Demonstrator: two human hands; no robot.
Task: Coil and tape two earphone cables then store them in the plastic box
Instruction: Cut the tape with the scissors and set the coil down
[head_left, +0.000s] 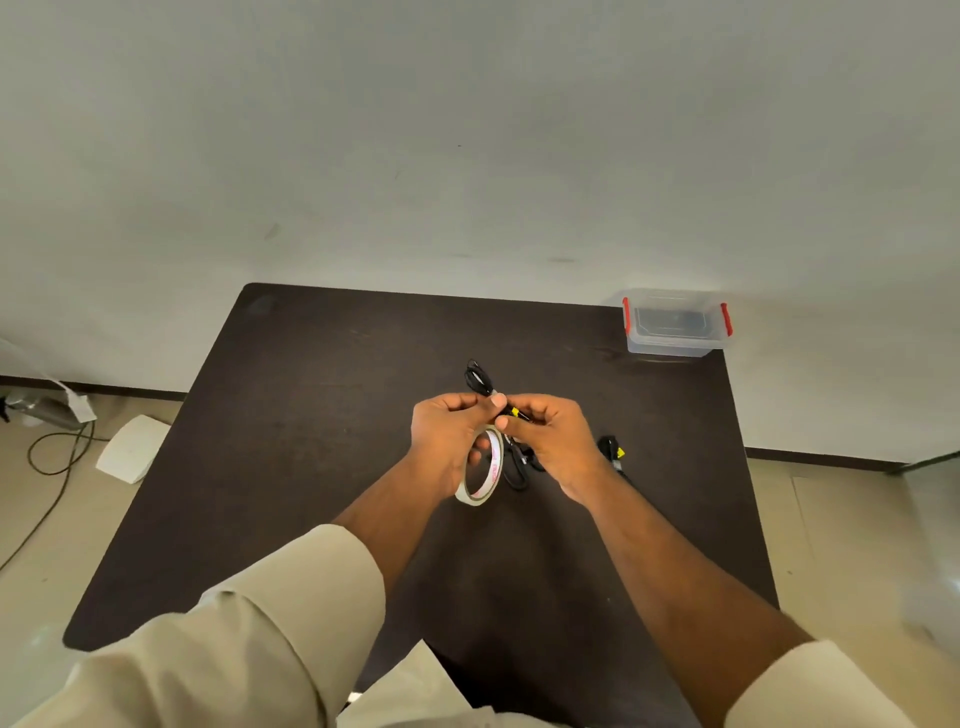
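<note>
My left hand (448, 441) and my right hand (556, 441) meet above the middle of the dark table (311, 441). Between their fingertips they pinch a coiled black earphone cable (480, 378) with a yellow mark; its loops stick out above and hang below the hands. A roll of clear tape (483, 470) hangs around the fingers of my left hand. A second black earphone cable (612, 451) with a yellow mark lies bundled on the table just right of my right hand. The clear plastic box (675, 325) with red clips stands at the far right corner, lid on.
The table stands against a pale wall. On the floor to the left lie a white sheet (132, 449), a thin cable (57, 467) and a metallic object (41, 408).
</note>
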